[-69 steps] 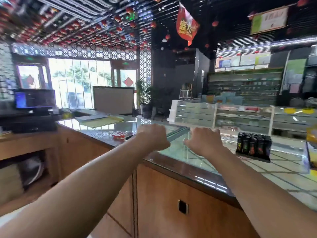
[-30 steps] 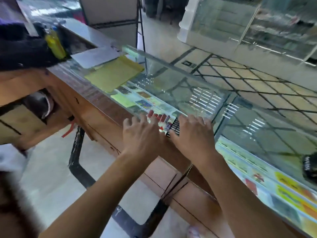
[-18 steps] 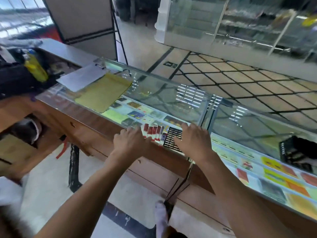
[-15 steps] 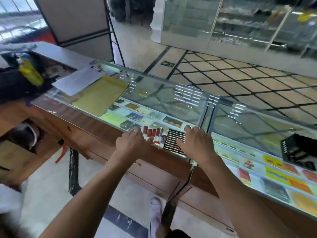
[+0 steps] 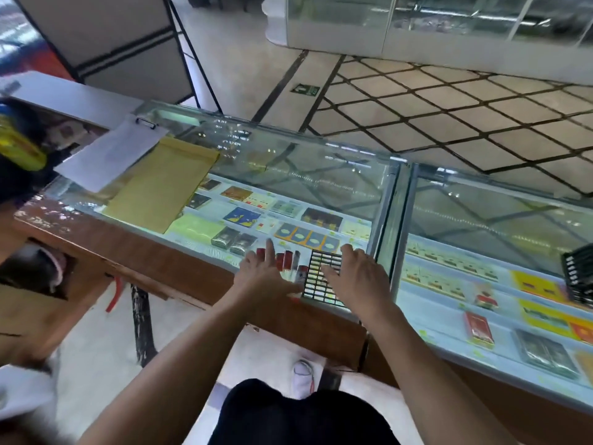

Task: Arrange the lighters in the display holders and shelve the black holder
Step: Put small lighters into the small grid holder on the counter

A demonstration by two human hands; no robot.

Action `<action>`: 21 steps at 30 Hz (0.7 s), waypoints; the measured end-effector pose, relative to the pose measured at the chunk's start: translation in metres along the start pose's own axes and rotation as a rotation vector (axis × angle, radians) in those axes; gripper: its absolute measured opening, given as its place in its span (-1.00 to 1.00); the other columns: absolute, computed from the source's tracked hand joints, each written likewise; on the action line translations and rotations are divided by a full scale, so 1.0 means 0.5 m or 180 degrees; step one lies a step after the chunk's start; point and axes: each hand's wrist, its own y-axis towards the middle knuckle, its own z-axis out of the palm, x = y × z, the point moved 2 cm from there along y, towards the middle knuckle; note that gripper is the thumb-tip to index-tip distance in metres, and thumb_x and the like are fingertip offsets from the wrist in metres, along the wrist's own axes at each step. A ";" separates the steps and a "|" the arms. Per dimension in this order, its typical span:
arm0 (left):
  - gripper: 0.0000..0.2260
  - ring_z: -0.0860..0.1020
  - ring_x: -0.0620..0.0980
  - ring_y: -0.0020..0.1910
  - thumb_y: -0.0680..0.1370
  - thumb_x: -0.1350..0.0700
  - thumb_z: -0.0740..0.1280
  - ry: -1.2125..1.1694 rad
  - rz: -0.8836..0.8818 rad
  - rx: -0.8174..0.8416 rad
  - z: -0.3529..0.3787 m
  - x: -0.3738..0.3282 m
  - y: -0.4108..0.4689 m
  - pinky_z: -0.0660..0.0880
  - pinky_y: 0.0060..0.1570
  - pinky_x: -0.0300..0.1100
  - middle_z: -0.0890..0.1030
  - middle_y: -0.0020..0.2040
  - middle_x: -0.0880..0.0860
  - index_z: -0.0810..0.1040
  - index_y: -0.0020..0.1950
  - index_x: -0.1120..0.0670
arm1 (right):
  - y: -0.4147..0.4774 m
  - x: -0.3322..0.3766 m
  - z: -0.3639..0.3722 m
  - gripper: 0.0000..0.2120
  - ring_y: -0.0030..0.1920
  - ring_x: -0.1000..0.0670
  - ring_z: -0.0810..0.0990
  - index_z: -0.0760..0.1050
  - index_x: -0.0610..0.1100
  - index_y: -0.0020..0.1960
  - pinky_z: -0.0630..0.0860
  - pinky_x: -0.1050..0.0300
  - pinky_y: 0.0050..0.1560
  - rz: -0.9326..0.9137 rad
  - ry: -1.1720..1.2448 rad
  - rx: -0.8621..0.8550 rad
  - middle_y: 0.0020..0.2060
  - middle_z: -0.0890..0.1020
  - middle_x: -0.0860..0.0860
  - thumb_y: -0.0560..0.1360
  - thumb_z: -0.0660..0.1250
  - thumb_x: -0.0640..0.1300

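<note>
Left index finger newly extended; lighters (image 5: pixel 286 264) lengthwise away.

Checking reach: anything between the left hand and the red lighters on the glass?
Nothing visible. The left hand is spread right over the red lighters on the glass counter, beside the black grid holder.

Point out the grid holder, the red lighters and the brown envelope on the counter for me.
grid holder (image 5: pixel 316 285): head view, on its bare left cells beside the right hand.
red lighters (image 5: pixel 287 261): head view, on the body of one between the two hands.
brown envelope (image 5: pixel 163 184): head view, on its flat middle.
</note>
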 end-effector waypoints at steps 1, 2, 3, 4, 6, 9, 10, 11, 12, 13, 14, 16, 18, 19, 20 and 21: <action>0.24 0.07 0.38 0.61 0.37 -0.55 0.33 0.0033 0.0024 0.0005 -0.002 -0.008 0.010 0.16 0.54 0.22 -0.01 0.63 0.41 -0.38 0.66 0.02 | 0.006 -0.003 0.000 -0.42 0.28 -0.23 0.57 0.35 -0.11 0.46 0.52 -0.11 0.21 -0.0003 -0.0032 0.0009 0.26 0.59 -0.15 0.64 0.20 0.29; 0.22 0.05 0.38 0.62 0.40 -0.53 0.34 0.0037 0.0027 0.0026 -0.006 -0.016 0.019 0.14 0.54 0.22 -0.01 0.62 0.42 -0.38 0.66 0.03 | 0.011 -0.006 0.000 -0.42 0.30 -0.23 0.56 0.33 -0.11 0.48 0.51 -0.12 0.23 -0.0012 -0.0080 0.0025 0.28 0.57 -0.15 0.64 0.20 0.27; 0.20 0.03 0.39 0.62 0.42 -0.49 0.36 0.0049 0.0020 0.0063 -0.009 -0.023 0.030 0.13 0.55 0.22 -0.03 0.62 0.42 -0.38 0.66 0.02 | 0.016 -0.008 0.000 -0.42 0.32 -0.23 0.54 0.31 -0.10 0.50 0.50 -0.13 0.24 -0.0015 -0.0134 0.0058 0.31 0.55 -0.15 0.65 0.21 0.25; 0.18 0.02 0.40 0.62 0.44 -0.46 0.38 0.0075 0.0015 0.0114 -0.014 -0.028 0.038 0.12 0.55 0.23 -0.06 0.62 0.42 -0.37 0.66 0.00 | 0.020 -0.011 0.001 -0.41 0.34 -0.22 0.52 0.29 -0.10 0.52 0.49 -0.13 0.26 -0.0009 -0.0172 0.0103 0.34 0.53 -0.15 0.64 0.22 0.24; 0.12 0.03 0.40 0.62 0.47 -0.43 0.37 0.0182 0.0064 0.0178 -0.019 -0.039 0.046 0.14 0.55 0.24 -0.08 0.63 0.41 -0.32 0.68 -0.02 | 0.025 -0.020 0.008 -0.39 0.38 -0.21 0.49 0.28 -0.10 0.53 0.48 -0.12 0.29 0.0003 -0.0177 0.0160 0.37 0.50 -0.14 0.62 0.26 0.24; 0.02 0.13 0.38 0.57 0.51 -0.40 0.31 0.0361 0.0181 0.0130 -0.012 -0.056 0.045 0.22 0.49 0.19 0.06 0.59 0.37 -0.21 0.69 0.02 | 0.025 -0.036 0.016 -0.40 0.40 -0.19 0.48 0.29 -0.10 0.53 0.47 -0.10 0.30 0.0053 -0.0105 0.0127 0.40 0.48 -0.13 0.63 0.28 0.21; -0.01 0.17 0.38 0.54 0.51 -0.39 0.31 0.0337 0.0196 0.0068 -0.006 -0.059 0.046 0.26 0.46 0.18 0.10 0.56 0.35 -0.16 0.69 0.02 | 0.024 -0.041 0.016 -0.41 0.40 -0.19 0.48 0.29 -0.10 0.53 0.47 -0.09 0.31 0.0088 -0.0095 0.0093 0.40 0.49 -0.13 0.64 0.27 0.20; -0.05 0.20 0.37 0.51 0.51 -0.37 0.32 0.0297 0.0222 0.0005 -0.004 -0.065 0.045 0.30 0.42 0.18 0.14 0.52 0.33 -0.10 0.67 0.02 | 0.023 -0.045 0.016 -0.43 0.39 -0.19 0.48 0.30 -0.10 0.53 0.46 -0.09 0.32 0.0114 -0.0108 0.0044 0.40 0.49 -0.13 0.65 0.26 0.19; -0.10 0.24 0.36 0.47 0.50 -0.34 0.33 0.0235 0.0259 -0.0059 0.000 -0.069 0.046 0.33 0.37 0.16 0.19 0.48 0.30 -0.03 0.64 0.02 | 0.022 -0.047 0.018 -0.44 0.39 -0.18 0.48 0.30 -0.10 0.53 0.46 -0.09 0.32 0.0119 -0.0138 -0.0001 0.40 0.49 -0.13 0.65 0.25 0.18; -0.18 0.28 0.33 0.43 0.50 -0.29 0.33 0.0172 0.0318 -0.0119 0.002 -0.074 0.048 0.36 0.31 0.14 0.23 0.41 0.26 0.05 0.59 0.02 | 0.023 -0.048 0.018 -0.45 0.39 -0.18 0.48 0.30 -0.10 0.53 0.46 -0.10 0.32 0.0107 -0.0174 -0.0034 0.40 0.49 -0.12 0.66 0.25 0.17; -0.28 0.31 0.31 0.38 0.51 -0.23 0.34 0.0125 0.0375 -0.0172 0.005 -0.080 0.049 0.38 0.25 0.10 0.26 0.35 0.23 0.11 0.53 0.03 | 0.026 -0.047 0.018 -0.46 0.39 -0.17 0.48 0.30 -0.10 0.53 0.46 -0.09 0.32 0.0095 -0.0194 -0.0051 0.41 0.48 -0.12 0.66 0.23 0.16; -0.43 0.37 0.28 0.30 0.52 -0.10 0.33 0.0044 0.0464 -0.0307 0.014 -0.086 0.054 0.37 0.12 0.05 0.29 0.27 0.19 0.18 0.43 0.04 | 0.035 -0.041 0.014 -0.46 0.40 -0.17 0.47 0.28 -0.10 0.55 0.46 -0.08 0.32 0.0068 -0.0175 -0.0067 0.44 0.46 -0.12 0.67 0.22 0.14; -0.53 0.42 0.28 0.22 0.54 0.02 0.30 -0.0092 0.0520 -0.0453 0.023 -0.087 0.064 0.35 0.03 0.03 0.31 0.22 0.18 0.20 0.38 0.05 | 0.045 -0.032 0.010 -0.45 0.41 -0.17 0.47 0.27 -0.11 0.57 0.48 -0.07 0.31 0.0042 -0.0136 -0.0107 0.46 0.44 -0.12 0.67 0.22 0.13; -0.56 0.44 0.28 0.18 0.55 0.07 0.28 -0.0123 0.0566 -0.0509 0.026 -0.086 0.071 0.36 0.00 0.03 0.32 0.20 0.18 0.21 0.38 0.06 | 0.049 -0.029 0.009 -0.45 0.41 -0.18 0.47 0.28 -0.11 0.57 0.49 -0.08 0.30 0.0040 -0.0121 -0.0126 0.46 0.44 -0.13 0.67 0.23 0.12; -0.56 0.47 0.29 0.14 0.55 0.10 0.28 -0.0093 0.0631 -0.0553 0.028 -0.085 0.078 0.37 -0.03 0.04 0.33 0.18 0.17 0.21 0.38 0.06 | 0.053 -0.027 0.010 -0.45 0.40 -0.18 0.47 0.28 -0.11 0.56 0.50 -0.08 0.29 0.0034 -0.0119 -0.0146 0.46 0.44 -0.13 0.67 0.24 0.11; -0.55 0.50 0.29 0.10 0.54 0.13 0.29 -0.0008 0.0712 -0.0602 0.024 -0.085 0.081 0.39 -0.07 0.04 0.35 0.17 0.17 0.21 0.38 0.07 | 0.056 -0.027 0.011 -0.46 0.40 -0.19 0.48 0.29 -0.11 0.56 0.50 -0.08 0.27 0.0025 -0.0138 -0.0162 0.46 0.44 -0.14 0.66 0.24 0.10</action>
